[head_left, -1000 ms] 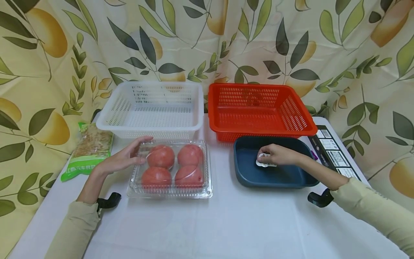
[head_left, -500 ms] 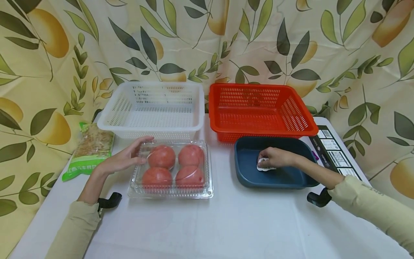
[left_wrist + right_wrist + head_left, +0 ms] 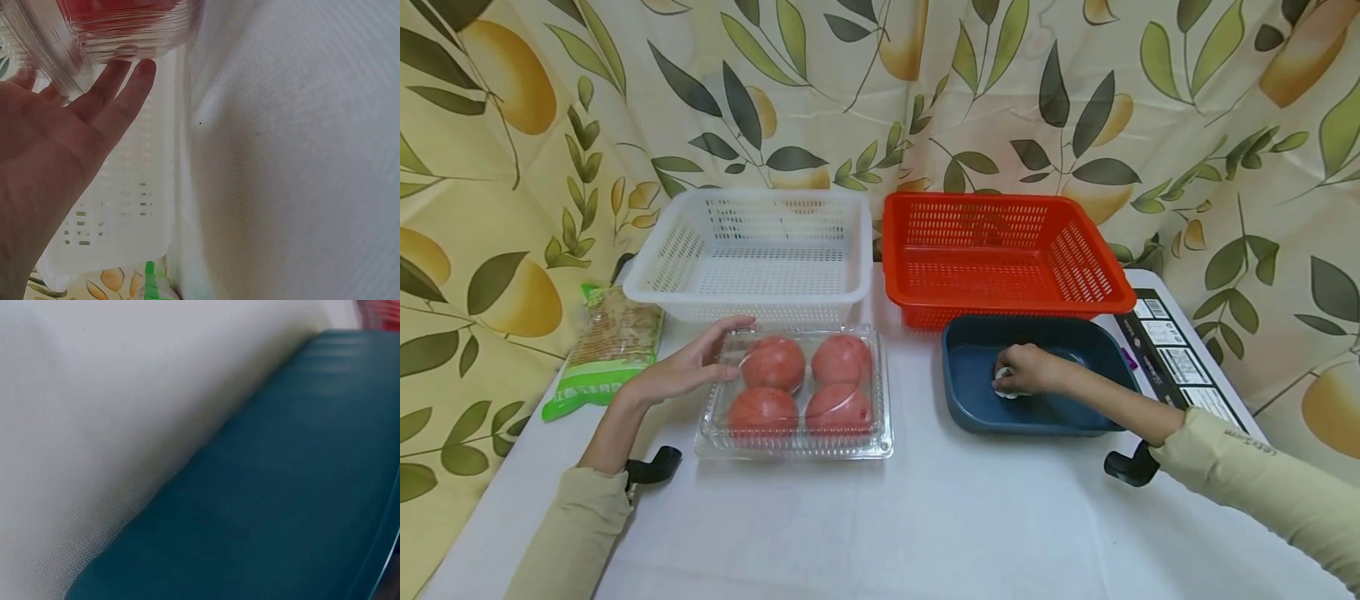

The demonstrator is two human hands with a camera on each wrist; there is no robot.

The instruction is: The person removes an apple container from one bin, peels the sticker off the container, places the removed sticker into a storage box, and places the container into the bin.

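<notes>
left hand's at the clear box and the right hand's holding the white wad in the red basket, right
Not the red basket: the head view shows the right hand holding the white wad in the blue tub. The rest stands.

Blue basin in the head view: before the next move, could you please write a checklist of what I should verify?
1. Right hand holds the white wad: ok, fingers pinch it.
2. Wad is inside the blue basin: ok.
3. Basin floor beneath the wad is clean: cannot tell, it is covered.
4. Left hand touches the clear container: ok, at its left side.
5. Right wrist view shows the grip clearly: not ok, the basin's side fills much of it.
</notes>
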